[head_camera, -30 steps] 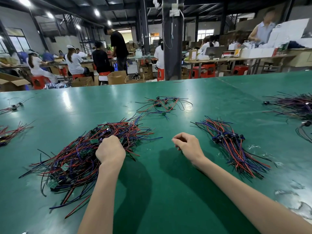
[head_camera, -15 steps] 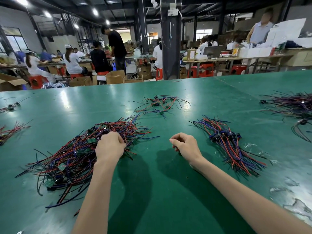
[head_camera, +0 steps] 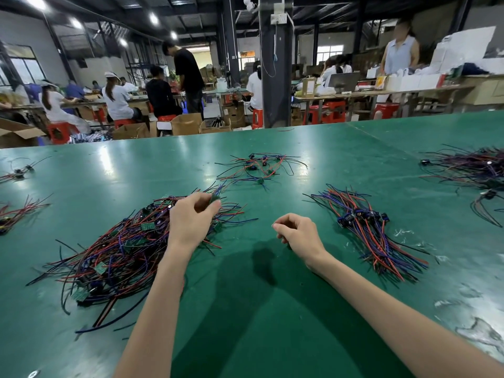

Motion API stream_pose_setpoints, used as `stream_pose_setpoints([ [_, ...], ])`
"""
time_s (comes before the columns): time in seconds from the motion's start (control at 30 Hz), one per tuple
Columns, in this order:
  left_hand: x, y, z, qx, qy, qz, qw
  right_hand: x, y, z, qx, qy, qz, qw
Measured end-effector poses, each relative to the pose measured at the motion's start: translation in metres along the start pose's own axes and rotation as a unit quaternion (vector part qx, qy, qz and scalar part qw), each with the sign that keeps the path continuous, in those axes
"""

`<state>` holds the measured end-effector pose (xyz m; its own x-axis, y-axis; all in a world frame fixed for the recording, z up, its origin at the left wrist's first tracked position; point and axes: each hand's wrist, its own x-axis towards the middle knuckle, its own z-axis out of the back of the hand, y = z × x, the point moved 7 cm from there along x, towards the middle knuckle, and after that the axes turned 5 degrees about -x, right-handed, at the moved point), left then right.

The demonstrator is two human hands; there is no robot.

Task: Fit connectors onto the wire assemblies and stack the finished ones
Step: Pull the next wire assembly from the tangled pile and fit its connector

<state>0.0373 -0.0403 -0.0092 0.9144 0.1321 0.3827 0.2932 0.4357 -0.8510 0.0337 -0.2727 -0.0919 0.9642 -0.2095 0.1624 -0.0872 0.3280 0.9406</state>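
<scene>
Wire assemblies [head_camera: 117,249] in red, blue and black lie in a loose, tangled heap on the green table [head_camera: 300,143], spreading beneath our left hand [head_camera: 191,222] and away to its left. Small green circuit boards show among the strands. Our left hand is raised over the far edge of the heap. Its thumb and fingertips pinch one green board [head_camera: 215,199], whose wires trail down into the pile. Our right hand [head_camera: 298,233] rests on the table just to the right of the left one. It is clenched, its fingers curled in against the thumb, with nothing showing in it. To the right of that hand lies a tidier bundle [head_camera: 381,249] of wires laid side by side, with dark connectors [head_camera: 360,216] clustered across its middle. Beyond both hands a thin scatter [head_camera: 259,166] of a few more wired pieces lies apart. Further piles [head_camera: 477,167] sit well off to the right of our right hand.
</scene>
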Motion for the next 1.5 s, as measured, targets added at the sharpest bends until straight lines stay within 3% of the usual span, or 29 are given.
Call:
stream_pose_setpoints([
  [0.1,-0.005,-0.011,-0.009,-0.240,0.002,0.007,0.971,-0.001,0.001,0.001,0.001,-0.001,0.004,1.000],
  [0.23,-0.011,-0.008,-0.034,-0.514,0.060,0.134,0.845,-0.005,0.006,-0.001,0.014,0.016,0.011,1.000],
  [0.3,-0.019,-0.004,-0.053,-0.549,0.085,0.201,0.807,-0.007,0.009,-0.006,0.040,0.050,0.012,0.998],
  [0.4,-0.036,0.004,-0.082,-0.527,0.134,0.274,0.793,-0.011,0.011,-0.014,0.081,0.102,0.004,0.991],
  [0.57,-0.054,0.019,-0.108,-0.479,0.156,0.315,0.804,-0.012,0.008,-0.014,0.152,0.081,-0.027,0.985],
  [0.7,-0.067,0.017,-0.119,-0.468,0.211,0.339,0.788,-0.011,0.007,-0.007,0.208,0.053,-0.057,0.975],
  [0.9,-0.073,0.010,-0.123,-0.460,0.246,0.346,0.780,-0.010,0.003,-0.009,0.295,0.155,-0.131,0.934],
  [1.07,-0.077,0.016,-0.126,-0.392,0.267,0.356,0.805,-0.014,0.004,-0.011,0.379,0.215,-0.179,0.882],
  [1.2,-0.075,0.010,-0.128,-0.353,0.286,0.296,0.840,-0.014,0.004,-0.010,0.468,0.223,-0.210,0.829],
  [1.33,-0.067,0.014,-0.120,-0.378,0.235,0.293,0.846,-0.011,0.005,-0.005,0.548,0.215,-0.205,0.782],
  [1.4,-0.066,0.016,-0.119,-0.383,0.219,0.290,0.850,-0.009,0.004,-0.005,0.544,0.197,-0.202,0.790],
  [1.5,-0.065,0.016,-0.119,-0.317,0.219,0.248,0.889,-0.008,-0.002,-0.008,0.494,0.170,-0.210,0.826],
])
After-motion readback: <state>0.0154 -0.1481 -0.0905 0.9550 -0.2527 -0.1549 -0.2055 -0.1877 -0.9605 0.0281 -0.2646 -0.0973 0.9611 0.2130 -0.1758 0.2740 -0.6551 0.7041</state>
